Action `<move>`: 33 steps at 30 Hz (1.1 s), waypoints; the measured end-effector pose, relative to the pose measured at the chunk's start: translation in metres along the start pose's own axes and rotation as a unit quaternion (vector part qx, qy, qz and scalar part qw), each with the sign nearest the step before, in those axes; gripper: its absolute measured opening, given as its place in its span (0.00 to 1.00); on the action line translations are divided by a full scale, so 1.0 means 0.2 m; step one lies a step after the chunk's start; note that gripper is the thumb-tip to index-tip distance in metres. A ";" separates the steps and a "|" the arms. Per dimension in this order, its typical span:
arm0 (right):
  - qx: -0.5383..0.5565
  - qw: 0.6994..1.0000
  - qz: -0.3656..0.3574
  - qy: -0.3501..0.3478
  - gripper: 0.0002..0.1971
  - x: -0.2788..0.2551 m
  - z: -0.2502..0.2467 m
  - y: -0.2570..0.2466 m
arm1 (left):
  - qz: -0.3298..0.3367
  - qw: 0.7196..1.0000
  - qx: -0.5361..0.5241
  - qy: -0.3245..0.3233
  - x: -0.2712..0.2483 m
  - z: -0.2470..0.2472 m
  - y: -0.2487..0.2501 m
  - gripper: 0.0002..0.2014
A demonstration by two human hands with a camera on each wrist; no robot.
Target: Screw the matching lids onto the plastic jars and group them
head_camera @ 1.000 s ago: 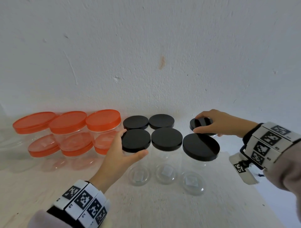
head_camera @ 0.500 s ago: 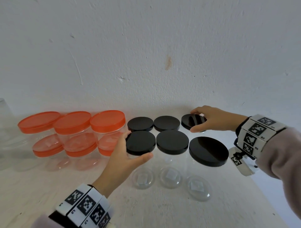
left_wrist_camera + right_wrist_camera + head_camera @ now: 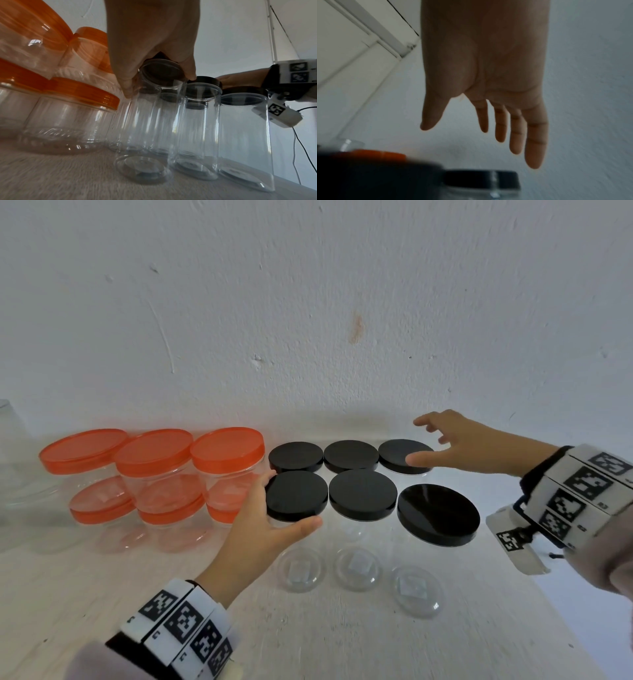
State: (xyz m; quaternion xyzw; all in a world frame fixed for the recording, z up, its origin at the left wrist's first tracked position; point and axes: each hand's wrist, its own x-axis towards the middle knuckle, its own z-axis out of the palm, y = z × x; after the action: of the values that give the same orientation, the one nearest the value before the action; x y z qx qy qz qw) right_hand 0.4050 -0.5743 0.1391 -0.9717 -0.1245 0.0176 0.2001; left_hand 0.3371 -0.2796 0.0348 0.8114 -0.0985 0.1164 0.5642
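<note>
On the pale worktop [image 3: 342, 642] against the white wall, six tall clear plastic jars with flat round black lids stand in two rows of three, just right of a cluster of wide clear jars with orange lids [image 3: 226, 445]. The left hand [image 3: 260, 529] has its grip curled round the front-left black-lidded jar [image 3: 296, 496], thumb at the lid's near edge and fingers at its left side, just beside the orange-lidded group. The right hand [image 3: 459, 445] hovers at the back-right black-lidded jar [image 3: 400, 455], its grip spread wide with straight fingers and holding nothing; the thumb lies over the lid's right edge, though contact is unclear.
</note>
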 end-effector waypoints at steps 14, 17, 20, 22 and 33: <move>-0.033 0.998 0.039 -0.025 0.42 -0.33 0.16 -0.09 | -0.004 1.000 0.010 -0.008 0.00 -0.01 0.01 0.34; -0.007 0.999 0.046 0.003 0.41 -0.29 0.16 -0.08 | -0.007 1.000 0.014 -0.008 0.00 -0.01 0.01 0.39; 0.028 0.998 0.057 0.015 0.42 -0.26 0.16 -0.08 | -0.008 1.000 0.014 -0.011 0.01 -0.01 0.02 0.41; 0.042 0.997 0.060 0.018 0.43 -0.25 0.16 -0.07 | -0.011 1.000 0.019 -0.014 0.01 -0.02 0.01 0.41; 0.028 0.998 0.050 0.021 0.43 -0.26 0.17 -0.06 | -0.028 0.999 0.016 -0.007 0.02 -0.02 0.02 0.35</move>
State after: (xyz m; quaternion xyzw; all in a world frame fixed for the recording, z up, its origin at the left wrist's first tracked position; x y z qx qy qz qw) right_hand 0.3494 -0.5635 0.1107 -0.9708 -0.0713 0.0107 0.2287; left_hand 0.3396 -0.2775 0.0398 0.8236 -0.0777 0.0966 0.5535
